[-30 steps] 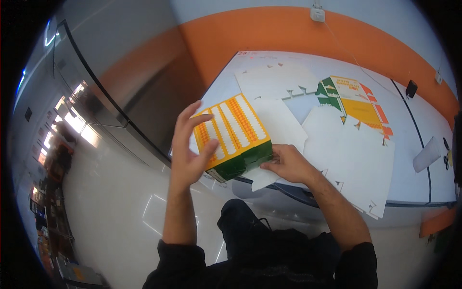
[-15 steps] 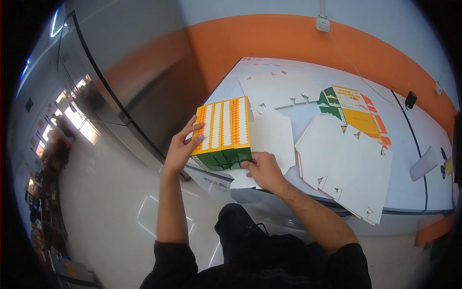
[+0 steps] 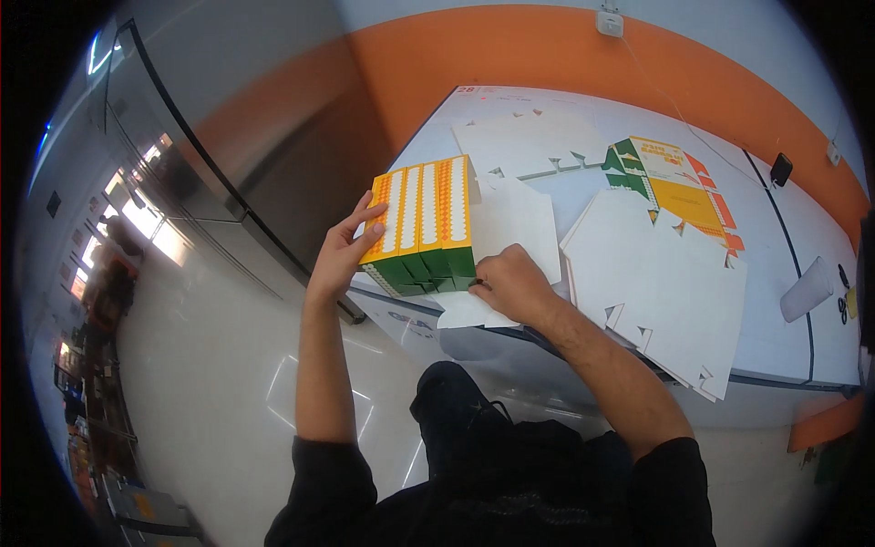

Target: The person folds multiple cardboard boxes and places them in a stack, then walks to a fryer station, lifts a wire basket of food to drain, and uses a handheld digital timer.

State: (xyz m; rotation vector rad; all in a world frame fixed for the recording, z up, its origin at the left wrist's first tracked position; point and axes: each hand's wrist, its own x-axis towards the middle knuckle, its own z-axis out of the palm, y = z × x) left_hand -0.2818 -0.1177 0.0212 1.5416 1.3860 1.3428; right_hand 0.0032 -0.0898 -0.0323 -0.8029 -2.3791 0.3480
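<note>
A yellow and green cardboard box (image 3: 422, 219) with white scalloped bands stands at the table's near left edge. My left hand (image 3: 346, 244) grips its left side, thumb on the banded face and fingers over the far part of the edge. At the near right corner, my right hand (image 3: 512, 281) has its fingers curled and pressed against the green side, by the flaps and slits there. Those fingertips are partly hidden. To the right of the box, unfolded white cardboard (image 3: 519, 223) extends over the table.
Die-cut white cardboard sheets (image 3: 661, 283) overhang the table's front edge. Behind them lies a flat printed carton (image 3: 679, 196), with another white blank (image 3: 538, 150) farther back. A translucent cup (image 3: 806, 290) and scissors (image 3: 842, 310) are at the right. A steel cabinet (image 3: 264, 118) stands left.
My right hand has shifted slightly at the box's near right corner, its fingers curling in more. My left hand keeps its grip. The whole view has tilted a little, so the table appears higher.
</note>
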